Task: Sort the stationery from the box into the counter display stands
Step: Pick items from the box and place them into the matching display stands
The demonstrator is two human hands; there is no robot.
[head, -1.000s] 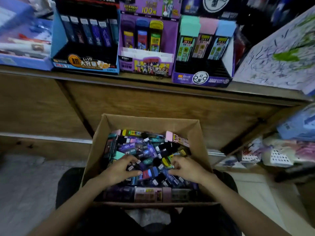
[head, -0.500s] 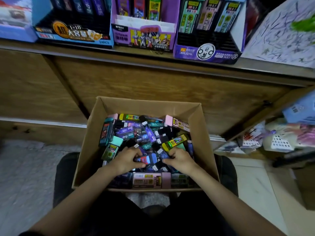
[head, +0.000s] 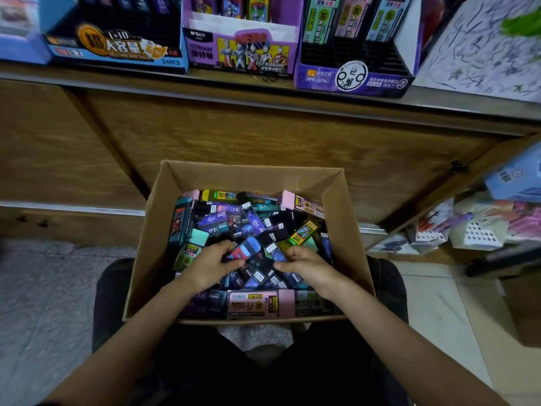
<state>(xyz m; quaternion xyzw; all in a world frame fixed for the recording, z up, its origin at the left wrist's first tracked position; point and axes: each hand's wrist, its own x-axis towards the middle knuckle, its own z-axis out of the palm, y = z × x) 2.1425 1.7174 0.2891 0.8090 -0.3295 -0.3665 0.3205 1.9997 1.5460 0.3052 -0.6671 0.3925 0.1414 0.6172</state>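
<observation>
A cardboard box (head: 348, 224) rests on my lap, filled with several small lead-refill cases in purple, black, pink, green and yellow. Both hands are inside it. My left hand (head: 209, 265) pinches a blue and red case (head: 244, 249) by its lower end. My right hand (head: 304, 263) has curled fingers on a dark purple case (head: 273, 254) in the pile. On the counter above stand three display stands: a blue one (head: 117, 52), a purple Ultraman one (head: 243, 54) and a purple one (head: 354, 77) with green, pink and blue cases.
A wooden counter front (head: 234, 133) rises right behind the box. A scribbled white sheet (head: 483, 54) lies on the counter at the right. Low shelves at the right hold white baskets (head: 474, 234) and packets. Grey floor (head: 38, 288) lies to the left.
The camera has tilted further down, so the stands sit higher in view. My left hand has lifted the blue and red case out of the pile; my right hand shifted slightly among the cases.
</observation>
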